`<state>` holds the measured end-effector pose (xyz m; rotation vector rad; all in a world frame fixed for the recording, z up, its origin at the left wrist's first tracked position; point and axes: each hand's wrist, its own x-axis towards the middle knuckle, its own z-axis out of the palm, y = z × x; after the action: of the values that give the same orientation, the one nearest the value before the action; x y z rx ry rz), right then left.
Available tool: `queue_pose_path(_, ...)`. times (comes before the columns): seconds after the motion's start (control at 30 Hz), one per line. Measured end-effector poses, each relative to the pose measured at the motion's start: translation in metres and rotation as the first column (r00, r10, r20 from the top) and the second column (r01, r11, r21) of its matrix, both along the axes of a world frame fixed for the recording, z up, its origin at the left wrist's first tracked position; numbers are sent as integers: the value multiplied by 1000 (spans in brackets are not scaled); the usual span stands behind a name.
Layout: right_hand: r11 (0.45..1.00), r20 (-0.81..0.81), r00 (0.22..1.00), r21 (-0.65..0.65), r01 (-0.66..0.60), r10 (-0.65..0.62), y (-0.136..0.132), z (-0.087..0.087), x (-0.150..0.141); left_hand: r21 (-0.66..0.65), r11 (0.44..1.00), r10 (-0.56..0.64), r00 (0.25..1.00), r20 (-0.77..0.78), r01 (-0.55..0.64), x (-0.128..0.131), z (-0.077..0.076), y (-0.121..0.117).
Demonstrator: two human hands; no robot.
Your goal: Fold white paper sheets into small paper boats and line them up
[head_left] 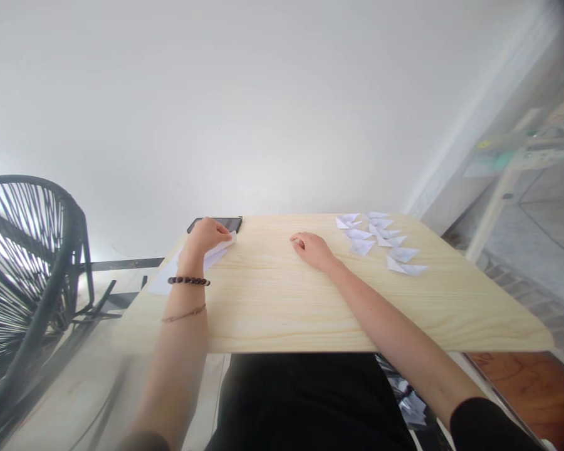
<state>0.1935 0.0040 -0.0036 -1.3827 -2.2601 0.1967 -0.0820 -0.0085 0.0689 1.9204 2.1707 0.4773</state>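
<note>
My left hand (205,237) pinches the corner of a sheet of white paper (217,254) at the left side of the table. More white paper (162,280) lies beneath that wrist, partly hidden by the arm. Just behind the hand is a dark phone (232,223), lying flat. My right hand (313,249) rests on the bare wood near the middle, its fingers curled with thumb and fingertip close together; nothing shows in them. To its right, several folded white paper pieces (358,241) with pointed ends stand in loose rows.
The light wooden table (272,300) reaches back to a white wall (282,113). A dark woven chair (51,250) stands at the left. On the right is a pale metal frame (498,207), with a brown wooden surface (531,388) below the table's edge.
</note>
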Motion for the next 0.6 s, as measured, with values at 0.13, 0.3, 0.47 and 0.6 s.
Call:
queue_pose_path(0.13, 1000, 3, 1000, -2, 1, -1, -1, 1, -1, -98, 993, -53, 996, 72, 60, -6, -7, 4)
queue_pose_path(0.3, 1000, 2, 1000, -2, 1, -1, -1, 2, -1, -306, 946, -18, 957, 288, 109, -11, -19, 8)
queue_pose_path(0.47, 1000, -3, 1000, 5, -1, 1, -1, 1, -1, -377, 900, -65, 922, 382, 219, -16, -26, 12)
queue_pose_path(0.6, 1000, -4, 1000, 4, -2, 2, 0, 1, 0, -342, 889, -134, 886, 445, 306, -18, -26, 10)
